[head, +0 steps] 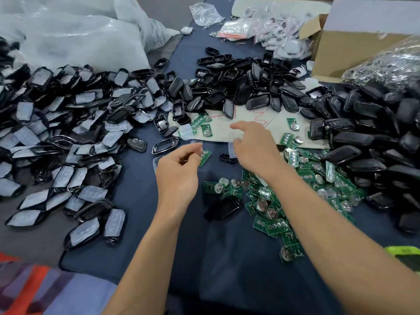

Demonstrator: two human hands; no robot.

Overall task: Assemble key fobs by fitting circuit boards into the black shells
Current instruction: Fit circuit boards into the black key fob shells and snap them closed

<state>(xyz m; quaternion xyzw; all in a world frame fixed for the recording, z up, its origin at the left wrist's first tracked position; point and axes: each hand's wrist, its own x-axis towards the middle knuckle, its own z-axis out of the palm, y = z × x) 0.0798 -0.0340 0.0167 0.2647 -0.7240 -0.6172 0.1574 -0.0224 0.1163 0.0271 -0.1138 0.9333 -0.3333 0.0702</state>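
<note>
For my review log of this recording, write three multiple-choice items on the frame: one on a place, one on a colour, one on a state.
1. Where does the big loose pile of circuit boards lie?
A. Under and beside the right forearm
B. Inside the brown cardboard box
C. On the clear plastic bags

2. What colour are those boards?
A. Blue
B. Red
C. Green

3. What is the left hand doing?
A. Lying flat and empty
B. Pinching one small circuit board at its fingertips
C. Gripping a black plastic shell

Answers: 1 A, the heap spreads on the dark blue cloth by that arm; 2 C, they show green with silver coin cells; 3 B, thumb and fingers close on a board.
</note>
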